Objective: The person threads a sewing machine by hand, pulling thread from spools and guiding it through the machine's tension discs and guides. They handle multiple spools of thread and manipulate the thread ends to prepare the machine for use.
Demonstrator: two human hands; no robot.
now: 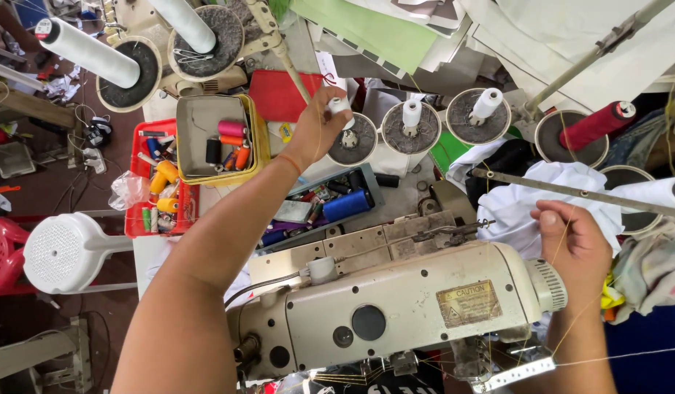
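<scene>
My left hand (317, 125) reaches far over a cream industrial sewing machine (396, 303) and grips a small white thread spool (339, 106) at a round grey spool stand (354, 140). My right hand (573, 244) hovers beside the machine's hand wheel (553, 284), fingers pinched on a thin yellowish thread that runs down past my wrist. Two more white spools (412, 113) (488, 102) sit upright on neighbouring stands. A dark red thread cone (596, 124) lies tilted on a stand to the right.
A yellow-rimmed tin (206, 171) with coloured spools rests on a red tray (144, 228) of several spools. A blue spool (346, 205) lies in a grey tray. White cloth (523, 201) piles behind the machine. Big white cones (89, 52) stand at top left. A white stool (63, 252) is on the left.
</scene>
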